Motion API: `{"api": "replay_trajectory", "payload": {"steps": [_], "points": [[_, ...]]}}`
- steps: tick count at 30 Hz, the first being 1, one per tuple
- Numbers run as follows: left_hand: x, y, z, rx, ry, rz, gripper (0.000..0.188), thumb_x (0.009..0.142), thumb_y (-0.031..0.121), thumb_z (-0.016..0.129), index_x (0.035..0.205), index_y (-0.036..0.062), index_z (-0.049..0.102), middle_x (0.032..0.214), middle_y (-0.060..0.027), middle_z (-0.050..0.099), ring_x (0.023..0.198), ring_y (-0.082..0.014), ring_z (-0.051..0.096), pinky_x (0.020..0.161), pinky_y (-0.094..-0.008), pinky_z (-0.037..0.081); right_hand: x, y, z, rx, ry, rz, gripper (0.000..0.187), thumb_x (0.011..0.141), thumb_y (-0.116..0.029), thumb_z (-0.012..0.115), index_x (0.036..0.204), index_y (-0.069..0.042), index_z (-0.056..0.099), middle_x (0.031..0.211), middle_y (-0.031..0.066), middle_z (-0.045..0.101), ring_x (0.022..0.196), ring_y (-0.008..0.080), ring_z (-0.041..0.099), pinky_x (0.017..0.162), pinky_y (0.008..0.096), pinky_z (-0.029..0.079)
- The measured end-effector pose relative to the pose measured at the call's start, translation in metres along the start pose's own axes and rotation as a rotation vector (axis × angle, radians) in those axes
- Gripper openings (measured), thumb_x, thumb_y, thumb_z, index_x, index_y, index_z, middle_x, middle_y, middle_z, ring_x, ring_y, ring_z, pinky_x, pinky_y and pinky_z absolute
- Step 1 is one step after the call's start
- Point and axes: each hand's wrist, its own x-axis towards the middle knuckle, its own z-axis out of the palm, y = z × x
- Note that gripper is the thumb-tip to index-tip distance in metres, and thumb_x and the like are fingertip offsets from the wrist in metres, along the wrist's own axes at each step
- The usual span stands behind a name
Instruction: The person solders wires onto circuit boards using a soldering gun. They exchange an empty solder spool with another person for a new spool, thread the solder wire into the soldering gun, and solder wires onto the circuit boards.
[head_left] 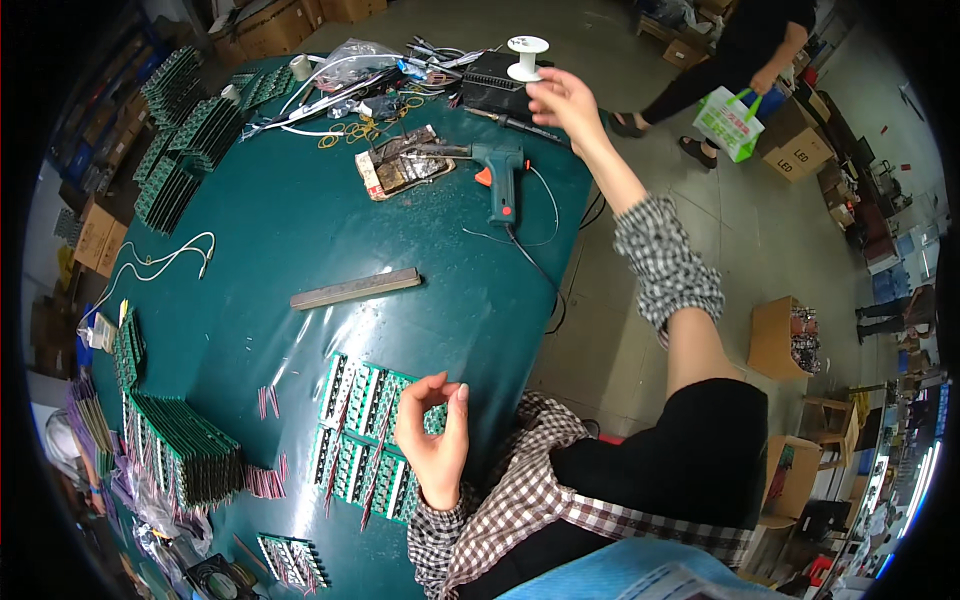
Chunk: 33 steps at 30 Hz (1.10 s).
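Note:
My right hand (565, 103) reaches out to the table's far right corner. Its fingertips are closed at the lower rim of a white spool (527, 62), which is upright beside a black box (497, 88). My left hand (432, 435) is curled above green circuit boards (360, 470) at the near edge, thumb and forefinger drawn together. Whether something thin is between them cannot be made out. Rows of parts and dark red wires cover these boards. A green glue gun (500, 180) lies with its nozzle over a grimy tray (405, 165).
A wooden bar (355, 288) lies mid-table. Stacked circuit boards (185, 450) stand at the left, with more boards (205, 130) at the far left. Tangled cables (350, 85) cover the back edge. A soldering iron (515, 125) lies nearby. Another person (735, 60) walks past, carrying a bag (728, 122).

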Motion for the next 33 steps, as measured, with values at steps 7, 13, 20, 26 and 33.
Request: {"api": "replay_trajectory", "payload": {"steps": [7, 13, 20, 26, 33], "points": [[0.003, -0.004, 0.000, -0.016, -0.071, 0.161, 0.009, 0.084, -0.005, 0.052, 0.092, -0.0033, 0.054, 0.084, -0.0079, 0.060, 0.074, -0.0131, 0.059, 0.069, -0.0238, 0.047, -0.080, 0.006, 0.006, -0.480, -0.240, 0.004, 0.032, 0.080, -0.021, 0.068, 0.104, -0.002, 0.058, 0.081, 0.0026, 0.061, 0.066, 0.0074, 0.058, 0.057, 0.0225, 0.049], [0.003, 0.005, -0.005, 0.033, -0.039, 0.261, 0.009, 0.076, -0.008, 0.055, 0.082, -0.0022, 0.058, 0.077, -0.0100, 0.060, 0.069, -0.0185, 0.058, 0.064, -0.0272, 0.046, -0.090, 0.037, 0.026, -0.842, -0.255, 0.070, 0.048, 0.074, -0.047, 0.067, 0.096, -0.005, 0.064, 0.081, 0.0094, 0.068, 0.079, 0.0231, 0.066, 0.070, 0.0328, 0.050], [-0.001, 0.006, -0.008, 0.016, -0.013, 0.271, 0.011, 0.075, -0.007, 0.055, 0.084, -0.0024, 0.059, 0.077, -0.0111, 0.060, 0.071, -0.0200, 0.060, 0.065, -0.0271, 0.047, -0.085, 0.038, 0.045, -1.052, -0.224, 0.106, 0.063, 0.071, -0.061, 0.061, 0.080, 0.001, 0.064, 0.079, 0.0175, 0.066, 0.078, 0.0331, 0.065, 0.069, 0.0410, 0.050], [-0.005, 0.006, -0.005, -0.022, -0.033, 0.263, 0.011, 0.075, -0.006, 0.056, 0.085, -0.0011, 0.059, 0.077, -0.0096, 0.061, 0.070, -0.0181, 0.060, 0.065, -0.0274, 0.047, -0.083, 0.037, 0.049, -1.106, -0.170, 0.252, 0.074, 0.067, -0.068, 0.061, 0.082, 0.004, 0.062, 0.063, 0.0119, 0.065, 0.065, 0.0261, 0.066, 0.065, 0.0355, 0.052], [-0.001, -0.002, -0.003, -0.025, -0.027, 0.268, 0.011, 0.077, -0.005, 0.055, 0.086, -0.0020, 0.059, 0.079, -0.0102, 0.060, 0.072, -0.0182, 0.060, 0.066, -0.0269, 0.047, -0.075, 0.057, 0.060, -1.186, -0.031, 0.133, 0.061, 0.069, -0.055, 0.062, 0.081, 0.004, 0.065, 0.080, 0.0226, 0.065, 0.080, 0.0360, 0.064, 0.074, 0.0423, 0.050]]}}
